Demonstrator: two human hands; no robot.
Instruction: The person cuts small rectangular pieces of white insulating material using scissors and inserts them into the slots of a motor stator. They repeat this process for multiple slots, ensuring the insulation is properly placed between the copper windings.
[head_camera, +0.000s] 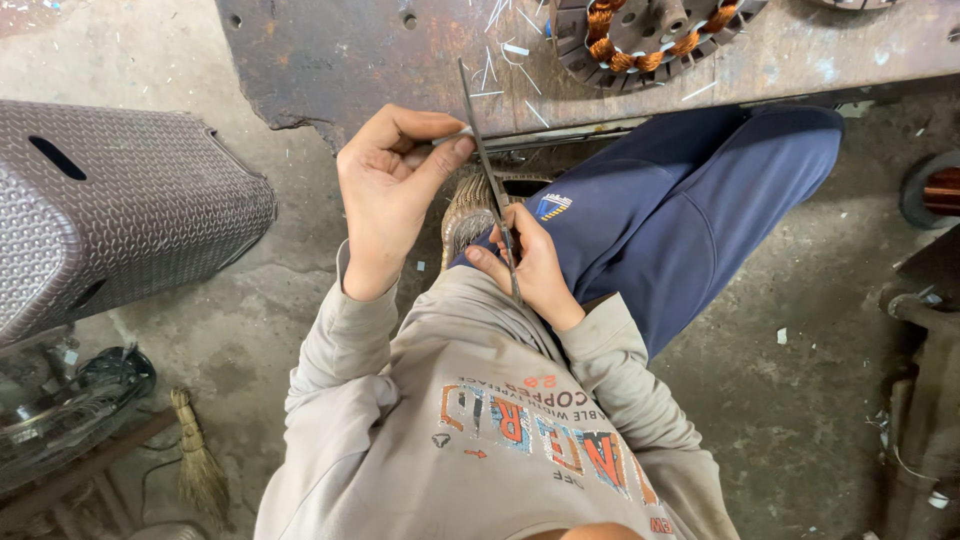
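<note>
**Both hands on a long thin blade above the knee**

The left hand (385, 195) is raised in front of the body, fingers curled inward and thumb pressed toward the forefinger, pinching a small pale strip (452, 136) against the upper part of a long thin blade (487, 170). The right hand (530, 265) sits nearer the body and slightly to the right, fingers closed around the lower end of the same blade. The blade runs steeply from the right hand up and to the far left, its tip over the edge of a rusty metal plate (340, 60).

On the far right of the plate lies a round motor stator (650, 35) with copper windings; pale slivers are scattered beside it. The person's knee, in blue trousers (690, 210), is bent to the right of the hands. A grey textured plastic stool (110, 200) stands on the left, and a small broom (195, 455) lies on the concrete floor (800, 400) at the near left.
</note>
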